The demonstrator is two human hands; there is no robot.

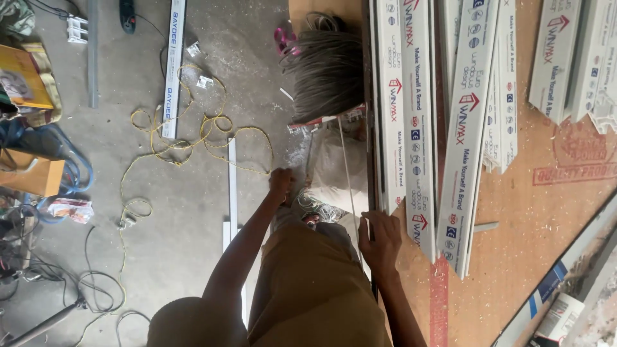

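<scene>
White, thin strip [348,168] is pinched in our right hand [380,239] at the edge of the plywood table [540,231]. Our left hand [281,183] is closed low over the floor; what it grips we cannot tell. Beside lie long white profiles [418,128] with red and blue labels.

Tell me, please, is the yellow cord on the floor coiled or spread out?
Spread out: the yellow cord lies in loose, tangled loops across the concrete floor, not wound up.
</scene>
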